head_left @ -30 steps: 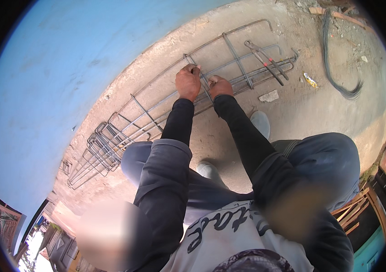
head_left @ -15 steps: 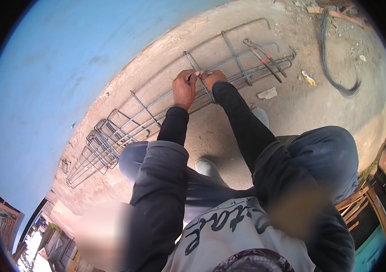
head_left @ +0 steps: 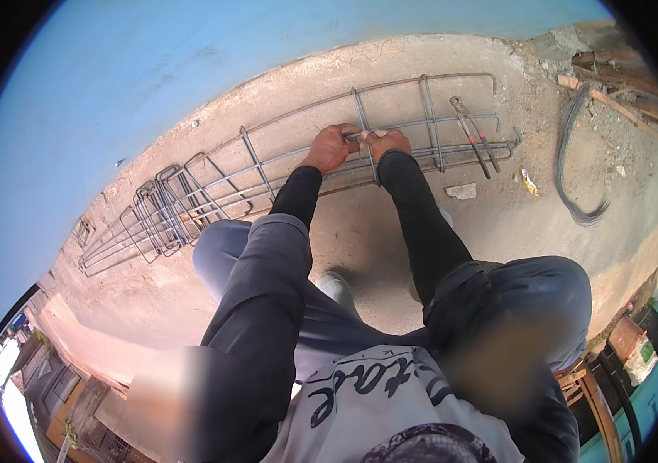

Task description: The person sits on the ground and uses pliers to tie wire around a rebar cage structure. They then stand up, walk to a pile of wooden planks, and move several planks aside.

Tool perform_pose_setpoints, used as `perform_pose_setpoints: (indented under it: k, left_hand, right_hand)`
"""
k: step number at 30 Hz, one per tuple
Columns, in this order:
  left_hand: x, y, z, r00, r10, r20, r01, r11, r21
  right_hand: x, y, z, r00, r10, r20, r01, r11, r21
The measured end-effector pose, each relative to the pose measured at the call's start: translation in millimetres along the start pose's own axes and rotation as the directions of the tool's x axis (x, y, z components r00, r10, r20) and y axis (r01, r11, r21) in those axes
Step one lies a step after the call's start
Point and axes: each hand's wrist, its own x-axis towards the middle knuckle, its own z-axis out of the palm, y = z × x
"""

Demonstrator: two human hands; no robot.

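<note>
Rebar makes up a long cage (head_left: 298, 166) lying on the sandy concrete ground (head_left: 360, 231) at the foot of a blue wall (head_left: 113, 92). At its left end a cluster of square stirrups (head_left: 163, 212) stands bunched close together on the long bars; further right the stirrups are spaced apart along the cage.

The left hand (head_left: 330, 148) reaches out from a dark sleeve and closes over a long bar near the middle of the cage, fingers curled round it just beside an upright stirrup (head_left: 363, 131). The right hand (head_left: 387, 143) sits right against it on the other side of that stirrup, fingers pressed together in a fist at the same bar; what it pinches, if anything thin, is too small to tell. The two hands nearly touch.

Right of the hands, a pair of long-handled pincers (head_left: 471, 135) lies across the cage's bars. On the ground just below the cage lie a pale scrap (head_left: 461, 190) and a small yellow wrapper (head_left: 529, 182). Further right, a coil of dark wire (head_left: 576, 154) curves over the rubble, well apart from the cage. No container shows near the hands.
</note>
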Motion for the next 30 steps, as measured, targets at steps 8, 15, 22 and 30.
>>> perform_pose_setpoints:
  k: [8,15,22,30]
  left_hand:
    - [10.7,-2.6,-2.9,0.998,0.056,0.017,-0.058,0.992,0.111]
    - [14.1,-8.4,5.3,0.995,0.080,-0.063,-0.062,0.965,0.255]
    - [9.7,7.1,17.8,0.989,0.021,-0.149,0.037,0.926,0.376]
    - [41.3,-19.5,27.0,0.963,-0.090,-0.255,0.084,0.996,-0.036]
  right_hand:
    - [13.9,5.5,-12.8,0.977,-0.131,0.170,0.178,0.937,-0.302]
    - [15.0,-0.5,-8.3,0.958,-0.122,0.259,0.241,0.833,-0.498]
    - [0.3,-30.4,2.9,0.998,0.019,0.068,0.038,0.664,-0.747]
    - [13.6,-19.6,-0.9,0.994,0.012,0.105,0.068,0.687,-0.723]
